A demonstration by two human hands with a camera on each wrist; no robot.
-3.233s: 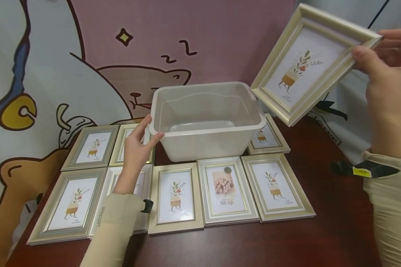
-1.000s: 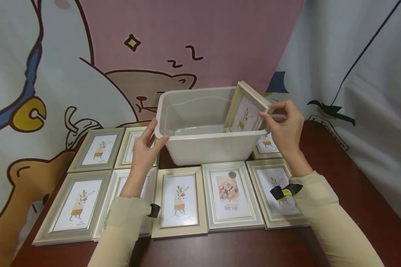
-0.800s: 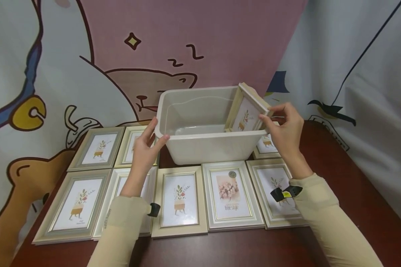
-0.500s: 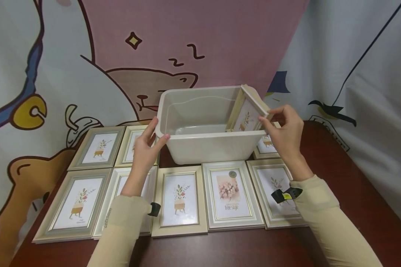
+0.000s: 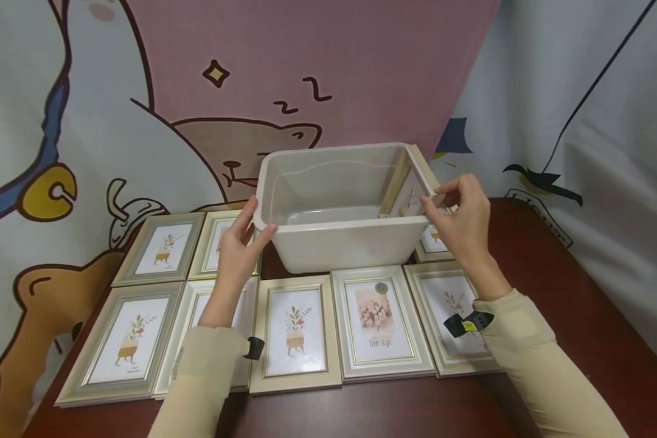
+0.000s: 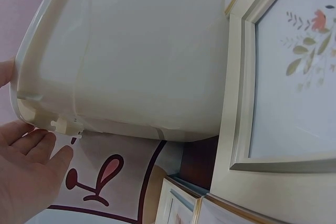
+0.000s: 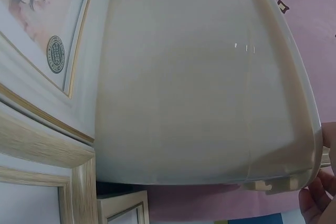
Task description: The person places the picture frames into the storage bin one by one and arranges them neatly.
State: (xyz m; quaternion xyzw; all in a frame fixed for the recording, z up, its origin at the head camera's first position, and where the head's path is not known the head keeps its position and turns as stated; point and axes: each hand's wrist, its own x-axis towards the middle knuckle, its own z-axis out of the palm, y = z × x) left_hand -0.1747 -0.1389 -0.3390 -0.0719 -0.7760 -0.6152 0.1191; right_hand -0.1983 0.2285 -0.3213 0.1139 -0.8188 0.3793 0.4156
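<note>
An off-white plastic bin (image 5: 350,246) stands at the back of the table. A cream picture frame (image 5: 407,193) with a plant print is inside it, leaning along the right end wall, its top edge close to the rim. My right hand (image 5: 464,222) pinches that frame's upper corner between thumb and fingers at the bin's right rim. My left hand (image 5: 232,252) holds the bin's left front corner, thumb on the front rim and fingers along the end. In the left wrist view its fingers (image 6: 37,148) lie under the rim. The right wrist view shows mainly the bin's outer front wall.
Several picture frames lie face up in rows: a grey-green frame (image 5: 134,347) at left, a beige frame (image 5: 256,340), a white frame (image 5: 342,359) and a cream frame (image 5: 432,350) in front of the bin. Behind hangs a printed curtain (image 5: 372,67). Dark red table (image 5: 558,261) shows at right.
My right hand has brought the frame from the upper right down into the bin. Over the last second the frame has gone lower and swung against the right wall. The left hand keeps its hold.
</note>
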